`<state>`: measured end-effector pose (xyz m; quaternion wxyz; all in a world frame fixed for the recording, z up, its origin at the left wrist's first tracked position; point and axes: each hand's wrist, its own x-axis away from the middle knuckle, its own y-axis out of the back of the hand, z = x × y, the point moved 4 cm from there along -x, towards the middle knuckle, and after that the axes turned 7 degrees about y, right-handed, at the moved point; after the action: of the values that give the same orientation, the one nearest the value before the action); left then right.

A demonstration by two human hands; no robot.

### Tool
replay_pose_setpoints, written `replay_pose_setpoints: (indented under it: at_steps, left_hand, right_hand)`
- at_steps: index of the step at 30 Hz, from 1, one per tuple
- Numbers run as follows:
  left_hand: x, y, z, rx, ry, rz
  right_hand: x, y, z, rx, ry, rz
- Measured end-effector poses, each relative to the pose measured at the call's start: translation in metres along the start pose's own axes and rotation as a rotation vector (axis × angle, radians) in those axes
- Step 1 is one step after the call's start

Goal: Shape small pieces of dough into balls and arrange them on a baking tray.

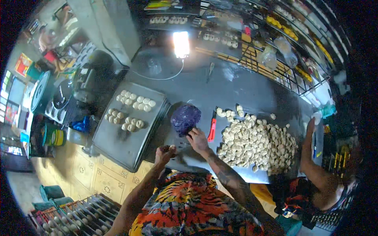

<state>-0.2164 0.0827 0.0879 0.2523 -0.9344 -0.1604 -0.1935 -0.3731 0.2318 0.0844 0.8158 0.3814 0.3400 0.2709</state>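
A glossy purple mound (185,118) lies on the grey steel worktop (240,82). My right hand (197,141) reaches onto its lower edge, fingers curled against the purple mass. My left hand (164,153) is curled around a small lump, partly hidden and too small to name, lower left of the mound. Just right of the mound lies a red-handled cutting tool (212,128), beside a large heap of pale dough pieces (256,145). To the left, a metal tray (145,145) carries several small dough rounds (134,100) in groups.
A lit lamp (181,44) with a white cable stands at the back below shelves of trays (169,20). A co-worker's arm (309,145) reaches along the right edge. Tubs and pots (55,133) line the left side. A rack with round pieces (75,216) stands at lower left.
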Motion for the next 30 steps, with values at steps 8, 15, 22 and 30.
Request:
replay_pose_setpoints:
  at_steps: [8,15,22,30]
  left_hand:
    - [0.013,-0.071,-0.023,0.174,0.211,-0.050]
    - [-0.018,-0.028,-0.024,-0.122,0.190,-0.084]
    - [-0.027,-0.004,-0.049,-0.683,-0.156,0.266]
    - [-0.008,-0.034,-0.060,-0.898,-0.224,0.101]
  right_hand:
    - [0.017,0.050,0.045,-0.256,-0.174,0.149]
    - [0.034,0.038,0.064,-0.833,-0.480,0.209]
    - [0.037,0.026,0.070,-0.934,-0.640,-0.081]
    - [0.043,0.030,0.080,-0.513,-0.577,-0.065]
